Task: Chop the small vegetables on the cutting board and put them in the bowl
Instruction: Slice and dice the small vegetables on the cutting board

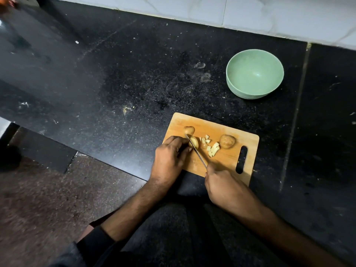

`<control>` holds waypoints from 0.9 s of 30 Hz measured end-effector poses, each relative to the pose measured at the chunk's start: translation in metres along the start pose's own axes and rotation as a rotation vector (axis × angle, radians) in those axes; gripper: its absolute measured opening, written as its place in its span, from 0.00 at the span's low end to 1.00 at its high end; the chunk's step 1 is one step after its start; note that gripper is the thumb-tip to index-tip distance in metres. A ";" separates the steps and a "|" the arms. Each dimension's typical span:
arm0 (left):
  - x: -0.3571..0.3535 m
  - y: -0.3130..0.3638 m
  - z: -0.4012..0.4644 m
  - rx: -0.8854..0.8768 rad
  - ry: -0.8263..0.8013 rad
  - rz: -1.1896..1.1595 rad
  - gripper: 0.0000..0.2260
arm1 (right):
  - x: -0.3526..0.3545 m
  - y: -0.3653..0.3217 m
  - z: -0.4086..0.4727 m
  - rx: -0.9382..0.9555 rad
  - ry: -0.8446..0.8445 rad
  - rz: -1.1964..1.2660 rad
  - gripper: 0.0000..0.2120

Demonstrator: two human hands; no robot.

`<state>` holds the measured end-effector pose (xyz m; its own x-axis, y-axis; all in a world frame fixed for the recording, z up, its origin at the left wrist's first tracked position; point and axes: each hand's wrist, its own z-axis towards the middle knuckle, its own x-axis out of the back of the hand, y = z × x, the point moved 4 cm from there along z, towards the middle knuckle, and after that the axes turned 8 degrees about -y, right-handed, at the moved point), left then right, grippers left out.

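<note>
1. Head view: a wooden cutting board (227, 132) lies on the black bench (115, 83), close to the bench's near edge, with its handle slot at the 3 o'clock end.
2. The left hand (169, 158) rests on the board's 9 o'clock side, fingers curled down onto a half-cut potato (193, 142) and pinning it; the potato sits at the hand's 2 o'clock, right at the fingertips.
3. The right hand (221, 185) is clenched around the handle of a knife (196, 151) at the board's 6 o'clock edge; the handle itself is hidden in the fist.
4. The blade runs from that hand toward 11 o'clock, passing between the left fingers and the held potato, touching the potato.
5. A whole small potato (189, 130) lies just beyond the blade's tip, at 12 o'clock from the left hand.
6. Chopped pale pieces (211, 146) are scattered in the board's middle, at 3 o'clock from the held potato.
7. Another potato (227, 141) sits at 3 o'clock of the pieces, near the slot.
8. A pale green bowl (254, 54) stands on the bench at 1 o'clock from the board, well apart from both hands; nothing shows inside it.
</note>
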<state>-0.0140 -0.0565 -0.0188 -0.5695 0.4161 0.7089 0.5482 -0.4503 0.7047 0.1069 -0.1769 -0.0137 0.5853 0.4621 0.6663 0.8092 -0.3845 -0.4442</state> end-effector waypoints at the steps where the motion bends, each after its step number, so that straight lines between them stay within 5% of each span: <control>1: -0.001 0.001 0.001 -0.002 -0.005 -0.002 0.06 | -0.001 0.001 -0.001 -0.005 -0.011 0.007 0.15; 27: -0.002 -0.007 0.003 0.013 -0.011 0.044 0.07 | 0.015 -0.013 0.008 0.036 -0.002 0.029 0.06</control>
<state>-0.0149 -0.0518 -0.0247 -0.5376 0.4050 0.7396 0.5805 -0.4584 0.6730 0.1059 -0.1583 -0.0029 0.6089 0.4526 0.6515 0.7930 -0.3686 -0.4851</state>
